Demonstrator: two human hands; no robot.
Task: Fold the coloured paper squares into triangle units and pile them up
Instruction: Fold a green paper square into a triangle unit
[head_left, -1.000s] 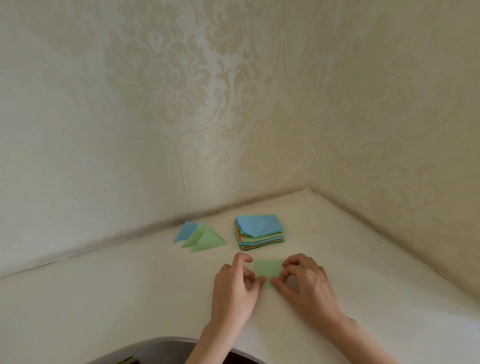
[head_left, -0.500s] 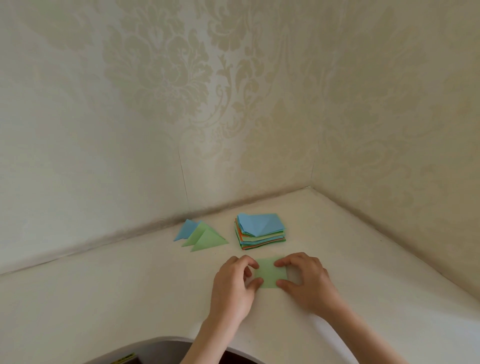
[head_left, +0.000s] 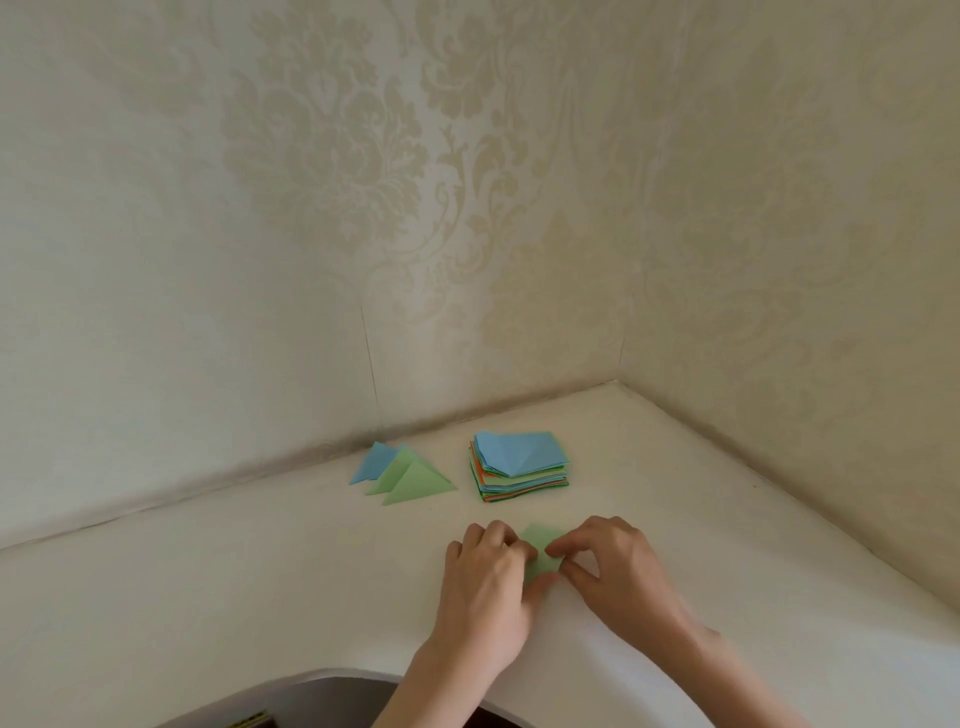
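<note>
Hands are working a small green paper (head_left: 540, 556) on a cream desk (head_left: 260, 597) set into a corner of two walls covered in pale damask wallpaper (head_left: 337, 182); the paper is lying flat on the desk near the front edge, between the two hands, with only its upper corner and middle showing. The left hand (head_left: 485, 597) is reaching in from below, its fingers (head_left: 511, 543) curling down onto the left side of the paper and its thumb pressing the lower edge, so it is pinching the sheet; the right hand (head_left: 615, 571) is coming in from the lower right, its fingers (head_left: 558, 548) bent and narrowing onto the right side of the paper, thumb tip touching the lower right corner.

Behind the hands, well apart from them, a stack of coloured paper squares (head_left: 519, 470) is sitting on the desk; a creased blue sheet is lying on top, with green and orange edges showing beneath. Just left of the stack, folded triangle units (head_left: 402, 475) are lying overlapped in a small row: one blue at the back left, two green in front; they are resting near the wall.

At the bottom edge, a dark curved object (head_left: 291, 701) is showing below the desk's rim; what it is cannot be told.
</note>
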